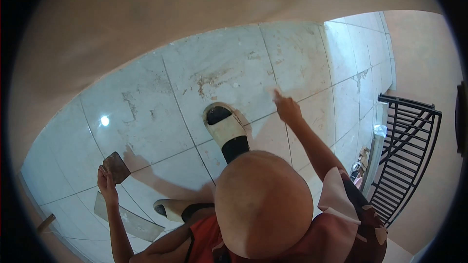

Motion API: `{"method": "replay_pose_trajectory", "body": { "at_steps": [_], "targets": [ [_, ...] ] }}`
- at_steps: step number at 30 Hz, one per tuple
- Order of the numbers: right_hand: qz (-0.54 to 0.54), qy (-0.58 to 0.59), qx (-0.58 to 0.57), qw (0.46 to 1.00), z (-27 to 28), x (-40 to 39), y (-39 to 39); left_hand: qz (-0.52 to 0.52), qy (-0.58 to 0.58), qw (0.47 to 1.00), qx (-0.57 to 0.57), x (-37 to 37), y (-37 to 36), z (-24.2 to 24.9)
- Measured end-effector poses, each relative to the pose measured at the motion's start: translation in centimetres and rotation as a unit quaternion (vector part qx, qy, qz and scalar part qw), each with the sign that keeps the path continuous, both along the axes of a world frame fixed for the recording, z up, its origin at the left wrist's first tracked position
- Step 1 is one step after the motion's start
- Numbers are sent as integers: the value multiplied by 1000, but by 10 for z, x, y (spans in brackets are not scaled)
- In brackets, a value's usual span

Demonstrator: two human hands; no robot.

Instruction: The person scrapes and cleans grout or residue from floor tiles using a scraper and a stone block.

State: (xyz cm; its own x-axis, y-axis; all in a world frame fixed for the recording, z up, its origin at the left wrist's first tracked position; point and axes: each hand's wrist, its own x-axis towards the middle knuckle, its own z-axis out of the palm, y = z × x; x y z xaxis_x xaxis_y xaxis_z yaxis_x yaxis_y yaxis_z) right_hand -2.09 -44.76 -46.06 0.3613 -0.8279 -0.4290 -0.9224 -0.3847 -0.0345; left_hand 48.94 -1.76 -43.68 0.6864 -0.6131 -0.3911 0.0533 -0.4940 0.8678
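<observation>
My left hand [107, 181] is closed on the edge of a flat, dark brown rectangular plate [117, 167], held out at the left over the tiled floor. My right hand [288, 109] reaches forward over the tiles, fingers curled together. A blurred pale shape shows at its fingertips, and I cannot tell what it is. Below that hand, the tiled floor [302, 63] carries brown smears. Between my hands is my foot in a cream and black slide sandal [225, 129]; my bent knee [263, 199] fills the lower middle.
A pale flat strip [129, 218] lies on the floor beside my left forearm. At the far left is a short brown piece [46, 223]. A black metal rack [407, 148] stands at the right, with small items [360, 168] beside it. A beige wall [195, 9] borders the tiles ahead.
</observation>
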Motion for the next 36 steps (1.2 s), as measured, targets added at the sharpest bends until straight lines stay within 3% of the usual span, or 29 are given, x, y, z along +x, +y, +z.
{"method": "replay_pose_trajectory", "body": {
  "at_steps": [4,8,11,13,26,32,34,36],
  "targets": [
    [-31,65,40,997,3,11,-1,1,29,1000,-12,12,19,-10],
    [-60,3,0,998,-2,16,-5,-4,29,999,14,14,20,-8],
    [-22,58,30,998,3,17,4,14,6,1000,26,9,16,-4],
    [-13,3,11,1000,-1,17,-9,13,39,999,-27,11,22,-9],
    [-22,55,42,997,5,26,-23,-4,39,999,12,16,32,-15],
    [-35,36,25,998,-18,20,-35,19,37,999,-25,15,25,-13],
    [25,30,-5,999,-21,12,-21,-15,36,999,19,21,28,-13],
    [18,43,4,999,-20,16,-17,-4,27,1000,5,22,24,-17]
  ]
}}
